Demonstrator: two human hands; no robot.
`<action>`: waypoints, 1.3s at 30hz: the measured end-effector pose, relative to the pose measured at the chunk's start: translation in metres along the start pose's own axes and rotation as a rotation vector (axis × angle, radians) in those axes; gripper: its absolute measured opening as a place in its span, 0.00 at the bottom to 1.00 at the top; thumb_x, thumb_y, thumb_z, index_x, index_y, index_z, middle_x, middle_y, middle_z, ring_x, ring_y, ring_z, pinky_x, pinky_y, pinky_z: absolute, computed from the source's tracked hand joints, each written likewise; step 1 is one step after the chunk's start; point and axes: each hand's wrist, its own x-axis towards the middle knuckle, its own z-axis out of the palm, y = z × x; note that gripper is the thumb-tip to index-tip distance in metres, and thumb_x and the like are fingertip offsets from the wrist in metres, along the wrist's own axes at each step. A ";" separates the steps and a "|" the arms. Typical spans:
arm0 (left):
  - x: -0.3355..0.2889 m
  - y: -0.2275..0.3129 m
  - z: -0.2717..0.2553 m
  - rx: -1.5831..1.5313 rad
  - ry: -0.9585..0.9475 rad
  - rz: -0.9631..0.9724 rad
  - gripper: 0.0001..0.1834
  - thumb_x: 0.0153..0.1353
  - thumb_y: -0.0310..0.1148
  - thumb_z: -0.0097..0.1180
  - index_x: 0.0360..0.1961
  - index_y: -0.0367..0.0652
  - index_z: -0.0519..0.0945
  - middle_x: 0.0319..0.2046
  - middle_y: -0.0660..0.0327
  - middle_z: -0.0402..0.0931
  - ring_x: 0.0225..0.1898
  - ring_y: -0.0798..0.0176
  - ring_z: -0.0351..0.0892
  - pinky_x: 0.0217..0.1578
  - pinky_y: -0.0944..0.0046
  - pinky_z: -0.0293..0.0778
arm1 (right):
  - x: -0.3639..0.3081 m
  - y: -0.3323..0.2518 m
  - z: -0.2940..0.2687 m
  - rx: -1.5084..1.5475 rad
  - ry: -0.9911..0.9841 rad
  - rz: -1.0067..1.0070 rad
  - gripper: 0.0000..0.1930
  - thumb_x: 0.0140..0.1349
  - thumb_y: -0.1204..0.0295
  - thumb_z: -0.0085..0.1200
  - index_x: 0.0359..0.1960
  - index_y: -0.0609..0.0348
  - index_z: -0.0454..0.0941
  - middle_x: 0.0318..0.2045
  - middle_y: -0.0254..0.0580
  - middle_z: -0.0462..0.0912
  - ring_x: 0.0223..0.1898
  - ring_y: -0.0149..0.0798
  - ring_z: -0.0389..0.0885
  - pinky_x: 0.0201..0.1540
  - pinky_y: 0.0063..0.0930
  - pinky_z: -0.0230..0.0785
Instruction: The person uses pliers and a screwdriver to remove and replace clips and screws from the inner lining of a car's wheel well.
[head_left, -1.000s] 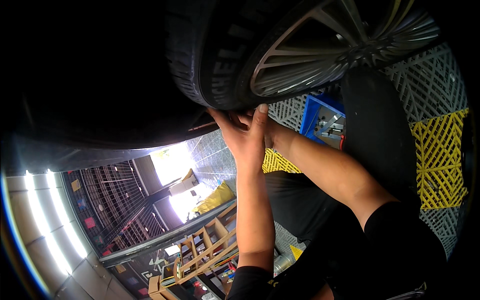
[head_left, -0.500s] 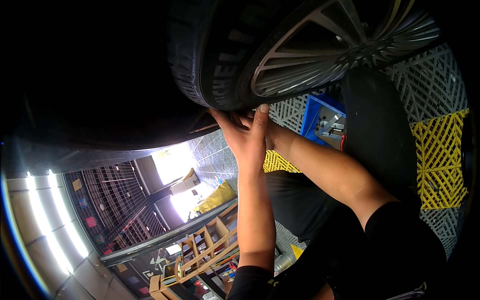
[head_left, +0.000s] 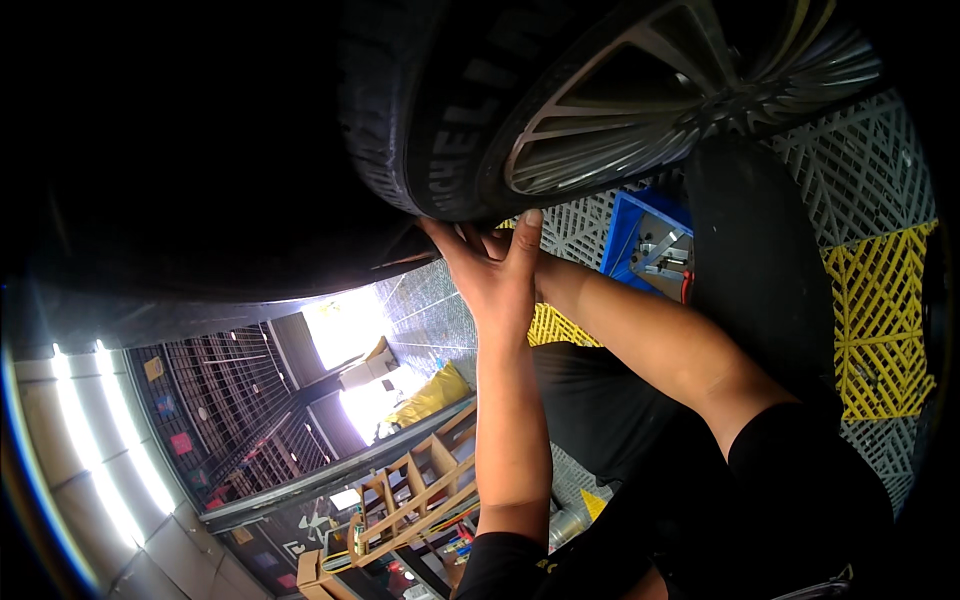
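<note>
My left hand [head_left: 490, 270] reaches up to the lower edge of a black tyre [head_left: 450, 150], beside the dark wheel-arch edge [head_left: 400, 250]. Its thumb stands out apart from the fingers, which stretch upward, their tips lost in shadow behind the tyre. Whether they touch anything there I cannot tell. My right forearm [head_left: 650, 340] crosses from the lower right and ends behind the left hand, so the right hand's fingers are hidden. The tyre sits on a silver multi-spoke rim [head_left: 620, 120], hanging just above my hands.
A blue tray [head_left: 620, 235] with metal parts and a red-handled tool stands on grey and yellow floor grating [head_left: 880, 330]. My dark-clothed leg [head_left: 760, 270] is beside it. Lower left are a wooden compartment rack [head_left: 430, 465], a yellow bag [head_left: 430, 395] and a wire-grid wall [head_left: 240, 400].
My left hand and its thumb have shifted very slightly to the right. The wheel and my right forearm look almost unchanged.
</note>
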 end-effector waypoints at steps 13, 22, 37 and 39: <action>0.000 -0.004 0.001 0.020 0.007 0.005 0.64 0.57 0.34 0.76 0.79 0.32 0.37 0.75 0.39 0.50 0.76 0.48 0.54 0.75 0.54 0.51 | 0.000 0.006 0.004 0.023 -0.002 0.004 0.32 0.72 0.56 0.56 0.73 0.53 0.64 0.67 0.37 0.70 0.66 0.35 0.65 0.69 0.34 0.58; -0.001 -0.009 0.003 0.024 0.029 0.032 0.63 0.57 0.33 0.76 0.79 0.35 0.39 0.75 0.41 0.51 0.76 0.48 0.54 0.74 0.52 0.54 | -0.005 0.015 0.010 0.042 -0.007 0.032 0.32 0.72 0.56 0.55 0.73 0.52 0.64 0.66 0.37 0.70 0.63 0.35 0.65 0.67 0.33 0.58; 0.002 -0.017 0.001 0.089 0.062 0.071 0.60 0.56 0.40 0.78 0.77 0.33 0.47 0.71 0.42 0.57 0.74 0.48 0.57 0.73 0.51 0.55 | -0.009 0.015 0.007 0.041 0.012 0.040 0.32 0.71 0.55 0.54 0.74 0.51 0.63 0.64 0.37 0.71 0.60 0.35 0.65 0.63 0.32 0.58; 0.001 -0.013 0.005 -0.004 0.064 0.061 0.59 0.56 0.39 0.77 0.77 0.33 0.47 0.71 0.42 0.57 0.73 0.48 0.58 0.72 0.51 0.56 | -0.008 0.013 0.007 0.043 0.011 0.041 0.32 0.71 0.55 0.54 0.74 0.51 0.63 0.64 0.37 0.71 0.59 0.35 0.65 0.63 0.32 0.58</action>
